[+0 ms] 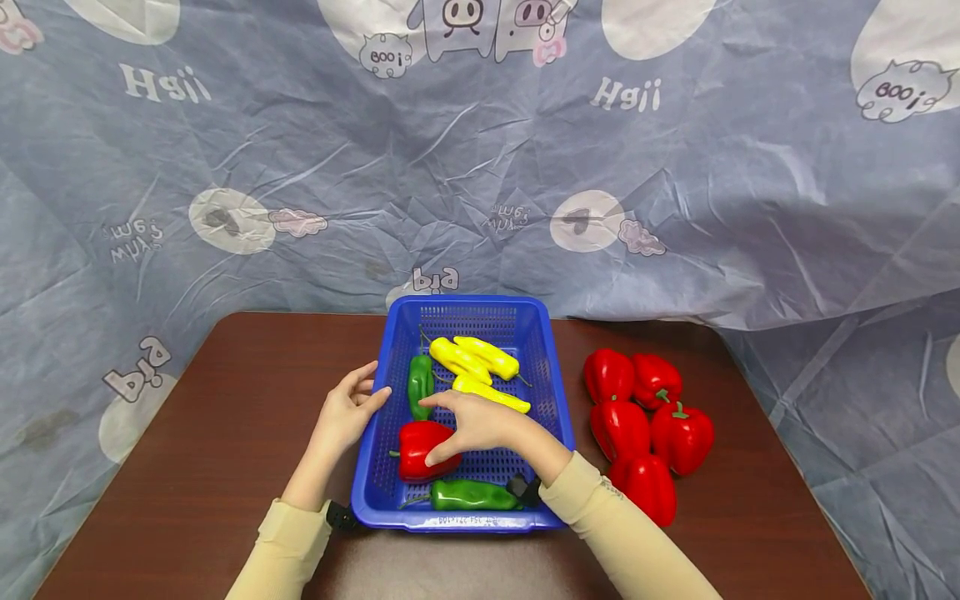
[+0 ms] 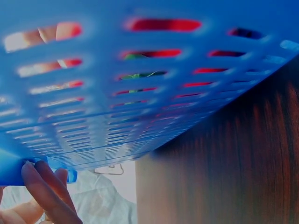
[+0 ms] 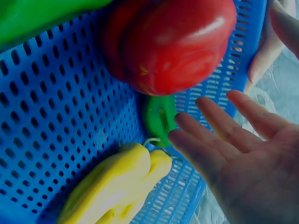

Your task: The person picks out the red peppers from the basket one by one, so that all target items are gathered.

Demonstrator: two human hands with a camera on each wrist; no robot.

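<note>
A blue plastic basket [image 1: 557,392] with slotted walls stands on the table. My left hand [image 1: 347,414] holds its left rim, thumb over the top and fingers outside. Inside, a red bell pepper [image 1: 420,446] lies toward the near left with its stem pointing left. My right hand [image 1: 480,421] is over the basket beside this pepper; its fingers are extended in the right wrist view [image 3: 261,158] and grip nothing. A green pepper [image 1: 421,383] lies along the left wall, another green pepper [image 1: 472,496] along the near wall. Several yellow peppers [image 1: 487,354] lie in the far half.
Several red bell peppers [image 1: 622,425] are clustered on the brown table [image 1: 247,417] to the right of the basket. A grey-blue printed cloth [image 1: 450,167] hangs behind the table's far edge.
</note>
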